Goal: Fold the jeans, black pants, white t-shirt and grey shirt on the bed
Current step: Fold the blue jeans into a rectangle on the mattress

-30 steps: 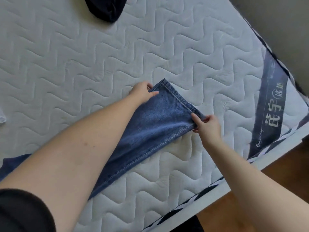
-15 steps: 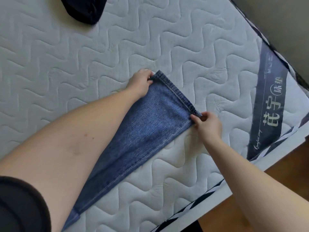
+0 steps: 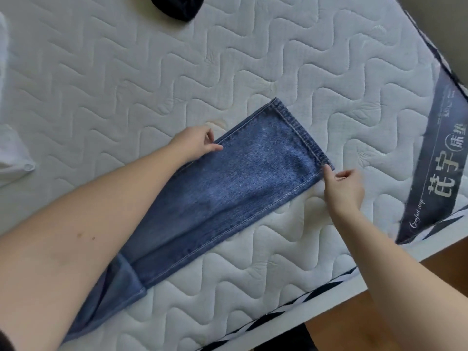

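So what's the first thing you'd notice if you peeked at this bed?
The blue jeans jump out first, stretched flat and slanting across the middle of the white quilted mattress. The left hand touches their far edge, and the right hand touches the hem corner. A black garment peeks in at the top edge.

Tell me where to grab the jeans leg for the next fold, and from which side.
Grip the hem at its two corners, coming from the leg's long edges. The jeans lie flat and straight on the mattress, so the stitched hem is the free end. The right hand is at the near corner; the left hand sits further back.
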